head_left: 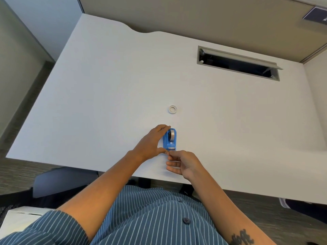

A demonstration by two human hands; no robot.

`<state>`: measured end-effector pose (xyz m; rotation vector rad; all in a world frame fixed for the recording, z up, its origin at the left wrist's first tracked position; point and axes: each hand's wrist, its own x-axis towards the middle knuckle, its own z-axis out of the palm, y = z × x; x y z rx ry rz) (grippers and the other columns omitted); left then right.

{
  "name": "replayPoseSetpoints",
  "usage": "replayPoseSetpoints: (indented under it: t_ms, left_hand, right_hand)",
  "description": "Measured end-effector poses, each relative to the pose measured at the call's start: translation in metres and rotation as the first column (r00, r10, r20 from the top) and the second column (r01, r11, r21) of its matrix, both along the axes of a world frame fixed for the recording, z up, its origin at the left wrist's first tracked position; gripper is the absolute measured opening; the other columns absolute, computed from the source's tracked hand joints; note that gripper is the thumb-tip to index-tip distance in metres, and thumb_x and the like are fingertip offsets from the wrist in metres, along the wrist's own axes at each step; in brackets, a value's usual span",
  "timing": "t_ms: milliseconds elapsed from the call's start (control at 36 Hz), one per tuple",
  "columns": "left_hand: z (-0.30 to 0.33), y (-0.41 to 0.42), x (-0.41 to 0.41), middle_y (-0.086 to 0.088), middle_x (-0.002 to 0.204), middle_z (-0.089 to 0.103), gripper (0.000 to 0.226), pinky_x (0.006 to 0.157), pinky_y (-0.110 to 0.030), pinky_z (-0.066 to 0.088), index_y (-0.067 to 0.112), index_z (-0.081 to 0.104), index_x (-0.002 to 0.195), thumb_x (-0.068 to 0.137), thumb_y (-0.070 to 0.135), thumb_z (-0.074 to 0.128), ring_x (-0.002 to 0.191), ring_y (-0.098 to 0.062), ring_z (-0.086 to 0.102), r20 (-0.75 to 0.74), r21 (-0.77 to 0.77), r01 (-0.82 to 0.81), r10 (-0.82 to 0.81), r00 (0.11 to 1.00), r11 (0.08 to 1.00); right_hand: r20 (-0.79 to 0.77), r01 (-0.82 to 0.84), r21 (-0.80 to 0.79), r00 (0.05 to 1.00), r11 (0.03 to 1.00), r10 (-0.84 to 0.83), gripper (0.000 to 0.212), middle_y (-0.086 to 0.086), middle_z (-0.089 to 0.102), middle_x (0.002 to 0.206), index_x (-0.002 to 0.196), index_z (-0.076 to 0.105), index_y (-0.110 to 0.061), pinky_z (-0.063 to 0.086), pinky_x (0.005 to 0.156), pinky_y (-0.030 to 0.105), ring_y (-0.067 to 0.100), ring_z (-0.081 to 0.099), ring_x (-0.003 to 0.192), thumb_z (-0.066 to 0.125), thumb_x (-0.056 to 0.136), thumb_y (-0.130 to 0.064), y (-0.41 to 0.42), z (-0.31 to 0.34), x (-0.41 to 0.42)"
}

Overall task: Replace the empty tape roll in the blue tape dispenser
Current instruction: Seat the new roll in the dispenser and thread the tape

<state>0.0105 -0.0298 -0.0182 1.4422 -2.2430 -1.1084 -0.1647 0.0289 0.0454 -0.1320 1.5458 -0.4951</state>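
The blue tape dispenser [170,140] stands on the white desk [106,96], near its front edge. A grey-looking tape roll [171,134] sits in its cradle. My left hand [152,144] grips the dispenser from the left, fingers over its far end and thumb at its near end. My right hand [182,164] is just in front of the dispenser, thumb and forefinger pinched together close to the cutter end; any tape end between them is too small to see. A small white ring-shaped roll [172,109] lies flat on the desk, well behind the dispenser.
A long grey cable slot [238,63] with its lid open is set into the desk at the back right. Beige partition walls [194,16] close off the back and right. A dark chair [58,183] stands at the lower left, below the desk edge.
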Motion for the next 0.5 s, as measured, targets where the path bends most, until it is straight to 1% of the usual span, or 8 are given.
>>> replayPoseSetpoints:
  t_ms: [111, 194, 278, 361, 500]
  left_hand:
    - [0.000, 0.000, 0.000, 0.003, 0.167, 0.030, 0.098, 0.121, -0.036, 0.037, 0.022, 0.029, 0.163, 0.084, 0.034, 0.085, 0.151, -0.016, 0.034, 0.002, -0.013, 0.003, -0.003, 1.000, 1.000]
    - [0.001, 0.000, 0.000, 0.003, 0.166, 0.031, 0.098, 0.121, -0.036, 0.037, 0.021, 0.029, 0.163, 0.084, 0.034, 0.085, 0.150, -0.017, 0.034, -0.004, -0.019, 0.005, -0.005, 1.000, 1.000]
    - [0.002, 0.000, 0.001, 0.003, 0.166, 0.031, 0.098, 0.121, -0.036, 0.039, 0.022, 0.029, 0.163, 0.084, 0.035, 0.086, 0.150, -0.016, 0.035, 0.001, -0.026, 0.009, -0.009, 1.000, 1.000]
    - [0.002, 0.000, 0.001, 0.004, 0.165, 0.031, 0.098, 0.120, -0.036, 0.039, 0.022, 0.029, 0.162, 0.083, 0.035, 0.086, 0.150, -0.016, 0.035, 0.001, -0.023, 0.008, -0.008, 1.000, 1.000]
    - [0.003, 0.001, 0.000, 0.005, 0.165, 0.031, 0.098, 0.119, -0.035, 0.039, 0.022, 0.029, 0.162, 0.084, 0.033, 0.086, 0.149, -0.015, 0.035, 0.006, -0.025, 0.001, -0.001, 1.000, 1.000]
  right_hand:
    - [-0.001, 0.023, -0.011, 1.000, 1.000, -0.023, 0.018, 0.007, 0.073, 0.078, 0.107, 0.079, -0.001, 0.067, 0.064, 0.038, 0.020, 0.072, 0.066, 0.077, 0.094, -0.014, 0.004, -0.002, 0.000]
    - [-0.015, 0.022, -0.027, 1.000, 0.999, -0.022, 0.015, 0.006, 0.072, 0.076, 0.101, 0.080, -0.002, 0.066, 0.065, 0.037, 0.018, 0.071, 0.065, 0.078, 0.094, -0.016, 0.005, -0.004, 0.000]
    - [-0.053, 0.027, -0.037, 0.998, 0.999, -0.029, 0.013, 0.006, 0.074, 0.072, 0.097, 0.079, -0.003, 0.065, 0.061, 0.037, 0.017, 0.071, 0.062, 0.080, 0.094, -0.016, 0.004, -0.008, 0.001]
    - [-0.078, 0.023, -0.041, 0.997, 0.999, -0.026, 0.016, 0.005, 0.075, 0.070, 0.100, 0.078, -0.001, 0.064, 0.059, 0.036, 0.016, 0.071, 0.060, 0.080, 0.094, -0.017, 0.001, -0.011, 0.002]
    - [-0.110, 0.009, -0.059, 0.994, 0.998, -0.015, 0.019, 0.007, 0.077, 0.073, 0.102, 0.077, 0.000, 0.064, 0.060, 0.036, 0.017, 0.072, 0.062, 0.081, 0.093, -0.016, -0.002, -0.015, 0.001]
